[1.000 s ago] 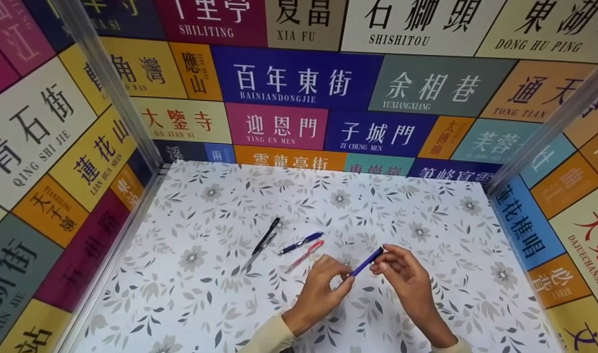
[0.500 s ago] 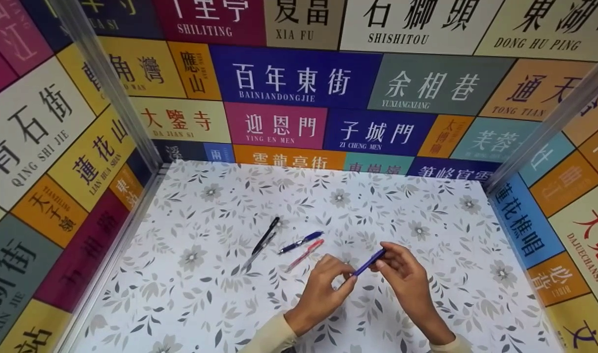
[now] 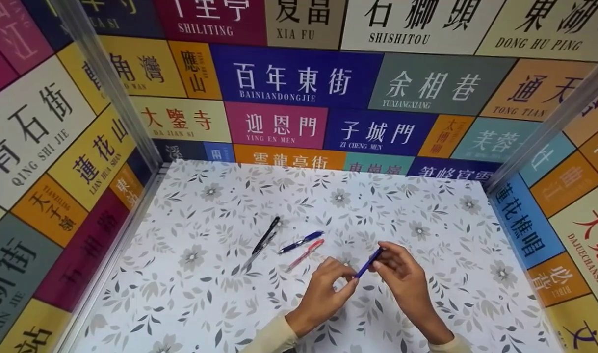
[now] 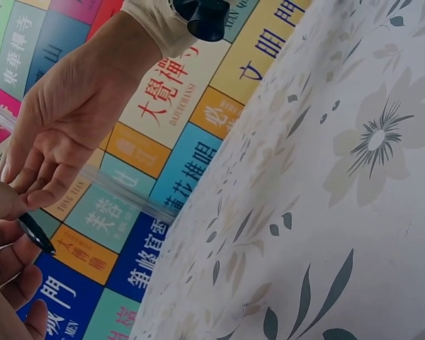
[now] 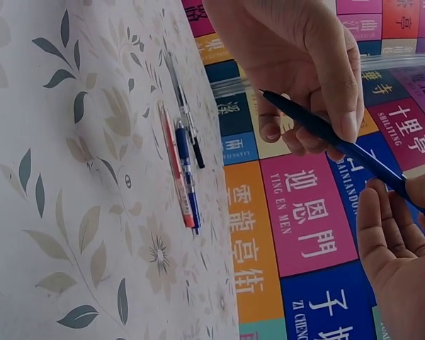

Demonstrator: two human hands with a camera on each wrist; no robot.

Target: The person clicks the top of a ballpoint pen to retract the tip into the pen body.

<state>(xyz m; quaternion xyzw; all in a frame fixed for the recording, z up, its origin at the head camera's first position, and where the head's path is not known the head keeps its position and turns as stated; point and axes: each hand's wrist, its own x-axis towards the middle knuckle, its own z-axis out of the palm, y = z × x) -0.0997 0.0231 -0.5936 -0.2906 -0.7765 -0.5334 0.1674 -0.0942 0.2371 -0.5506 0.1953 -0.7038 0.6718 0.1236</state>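
Observation:
A slim dark blue pen (image 3: 368, 263) is held aslant between the two hands, above the table. My left hand (image 3: 323, 291) pinches its lower part between thumb and fingers. At the upper, darker end, my right hand (image 3: 406, 282) holds it with thumb and fingertips. In the right wrist view the pen (image 5: 319, 129) shows a narrow pointed tip beyond the left thumb. Only a short dark piece of the pen (image 4: 37, 234) appears in the left wrist view; fingers hide the rest.
Left of the hands lie a black pen (image 3: 267, 234), a clear pen (image 3: 257, 254) against it, a blue pen (image 3: 301, 242) and a clear pen with a pink-red end (image 3: 306, 255). The table has a white floral cover (image 3: 205, 304). Sign-printed walls (image 3: 299, 78) surround its back and sides.
The pen stands slightly steeper in the head view. Both hands have shifted only a little, the right thumb closing in on the pen's upper end. The pens on the table have not moved.

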